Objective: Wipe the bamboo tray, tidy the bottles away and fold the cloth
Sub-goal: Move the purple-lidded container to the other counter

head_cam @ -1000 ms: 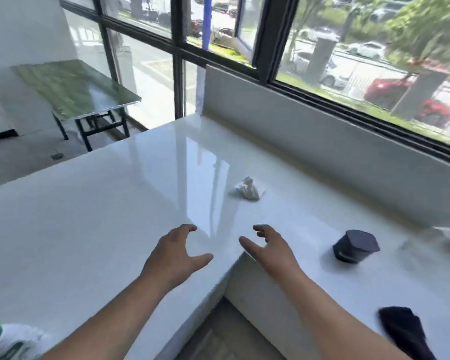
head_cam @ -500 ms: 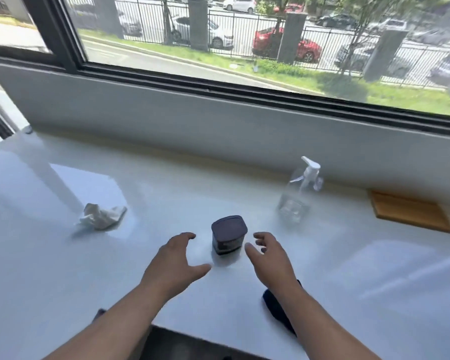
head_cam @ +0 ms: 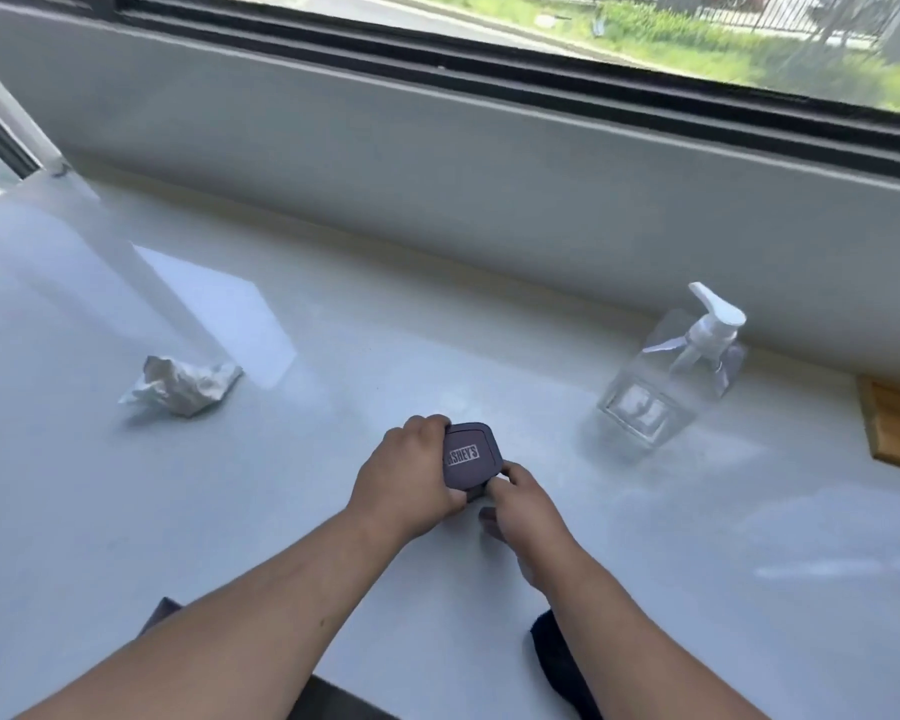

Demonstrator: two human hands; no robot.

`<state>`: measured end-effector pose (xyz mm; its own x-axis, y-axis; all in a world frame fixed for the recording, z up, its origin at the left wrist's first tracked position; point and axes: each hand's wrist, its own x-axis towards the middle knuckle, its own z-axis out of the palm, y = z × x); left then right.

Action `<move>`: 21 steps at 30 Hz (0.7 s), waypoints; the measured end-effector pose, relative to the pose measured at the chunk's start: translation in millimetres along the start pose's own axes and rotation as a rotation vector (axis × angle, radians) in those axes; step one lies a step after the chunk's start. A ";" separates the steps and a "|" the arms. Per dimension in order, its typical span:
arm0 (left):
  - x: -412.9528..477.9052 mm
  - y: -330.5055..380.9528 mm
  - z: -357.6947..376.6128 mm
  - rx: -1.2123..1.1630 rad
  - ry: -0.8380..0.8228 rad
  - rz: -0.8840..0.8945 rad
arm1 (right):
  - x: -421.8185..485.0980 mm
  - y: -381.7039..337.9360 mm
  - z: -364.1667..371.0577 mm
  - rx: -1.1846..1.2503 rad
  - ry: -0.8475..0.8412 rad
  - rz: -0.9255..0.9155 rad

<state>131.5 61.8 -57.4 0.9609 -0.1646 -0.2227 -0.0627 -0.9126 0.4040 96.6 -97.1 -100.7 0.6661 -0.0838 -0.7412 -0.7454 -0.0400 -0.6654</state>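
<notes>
Both hands on the dark bottle [head_cam: 470,456] mid-counter: left hand [head_cam: 409,472] wrapped round it, right hand [head_cam: 523,504] pinching its near corner. I'd lift it straight up, squeezing evenly.

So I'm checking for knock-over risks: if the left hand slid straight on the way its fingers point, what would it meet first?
The left hand is already clasped on the small dark purple lidded container. Beyond it, probably the clear plastic pump bottle, though depth is uncertain.
</notes>
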 end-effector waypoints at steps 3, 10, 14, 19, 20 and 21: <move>-12.4 -25.4 -23.1 -0.062 0.042 -0.059 | -6.1 -14.1 24.4 0.016 -0.058 -0.009; -88.8 -131.7 -109.9 -0.129 0.205 -0.246 | -52.7 -50.7 156.8 -0.095 -0.263 -0.087; -159.5 -214.9 -149.6 -0.135 0.308 -0.377 | -90.8 -50.2 261.6 -0.214 -0.393 -0.116; -267.7 -318.9 -175.2 -0.172 0.432 -0.583 | -143.7 -19.4 398.9 -0.345 -0.547 -0.120; -290.9 -338.4 -177.8 -0.180 0.446 -0.626 | -154.8 -9.2 425.5 -0.376 -0.576 -0.115; -313.5 -356.9 -179.7 -0.188 0.455 -0.668 | -165.5 1.7 450.5 -0.405 -0.608 -0.108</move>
<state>-98.9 506.4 27.6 0.7977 0.5940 -0.1042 0.5671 -0.6801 0.4646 -3.2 365.3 -19.3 0.5456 0.5035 -0.6700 -0.5474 -0.3912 -0.7398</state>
